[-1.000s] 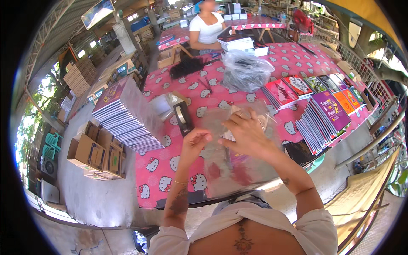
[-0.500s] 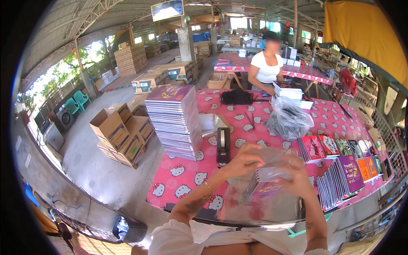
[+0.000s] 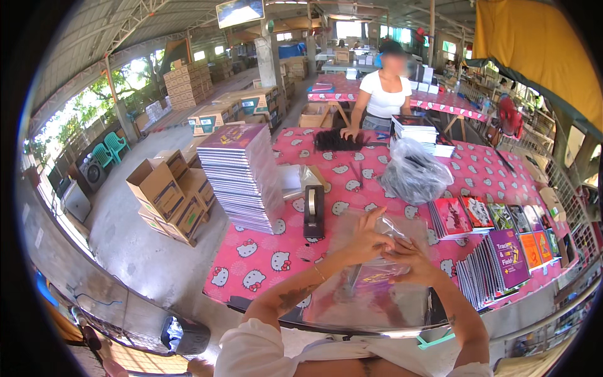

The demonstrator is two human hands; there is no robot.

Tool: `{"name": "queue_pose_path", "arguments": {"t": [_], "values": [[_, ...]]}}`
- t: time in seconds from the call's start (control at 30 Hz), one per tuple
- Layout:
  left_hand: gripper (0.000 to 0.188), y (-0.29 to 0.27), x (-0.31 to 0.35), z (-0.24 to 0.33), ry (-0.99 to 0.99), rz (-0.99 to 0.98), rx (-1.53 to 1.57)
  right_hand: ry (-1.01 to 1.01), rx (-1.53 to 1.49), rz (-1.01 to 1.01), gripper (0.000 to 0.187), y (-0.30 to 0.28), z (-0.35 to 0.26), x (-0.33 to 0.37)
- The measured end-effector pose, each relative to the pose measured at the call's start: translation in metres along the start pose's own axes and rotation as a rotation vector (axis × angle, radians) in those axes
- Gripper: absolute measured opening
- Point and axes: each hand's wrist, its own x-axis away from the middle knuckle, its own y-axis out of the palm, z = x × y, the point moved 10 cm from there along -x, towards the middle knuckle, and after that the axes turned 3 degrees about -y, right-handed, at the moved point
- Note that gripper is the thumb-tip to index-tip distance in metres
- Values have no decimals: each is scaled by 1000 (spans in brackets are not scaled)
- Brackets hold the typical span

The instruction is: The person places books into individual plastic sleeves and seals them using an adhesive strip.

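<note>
**At the lower centre of the frame: your two hands over a purple notebook (image 3: 378,276)**

The notebook lies below your fingers, partly hidden by clear plastic (image 3: 396,226), on the pink printed worktop (image 3: 256,254). Your left hand (image 3: 367,244) and right hand (image 3: 414,262) are close together at the plastic, fingers bent; whether either is clamped on it, you cannot tell from this view. Left of centre stand a black tape dispenser (image 3: 314,217) and, beyond it, a tall stack of spiral-bound notebooks (image 3: 233,182). Right of centre, a bulky plastic bag (image 3: 414,174) rests above rows of colourful notebooks (image 3: 507,259). At the upper centre, a co-worker in a white shirt (image 3: 385,94) touches a black, bristly bundle (image 3: 333,141).
</note>
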Motion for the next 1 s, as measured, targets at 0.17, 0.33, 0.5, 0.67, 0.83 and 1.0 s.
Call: {"name": "queue_pose_path", "arguments": {"t": [0.17,0.33,0.5,0.67,0.83,1.0], "values": [[19,12,-1,-24,10,-51,-60,-31,-9,-91,77,-1,-10,-9],[57,43,-12,-56,-459,-260,-195,-104,-12,-66,73,-5,-3,-3],[61,-9,-9,-5,-127,-73,207,-65,-806,188,66,-30,57,-12],[56,-21,4,109,151,-199,-623,61,-819,199,39,-15,65,-53],[49,-44,20,-28,-528,161,713,198,-595,283,31,-35,51,-45],[44,37,38,-66,-645,-179,677,88,-752,274,33,-40,56,-52]]}}
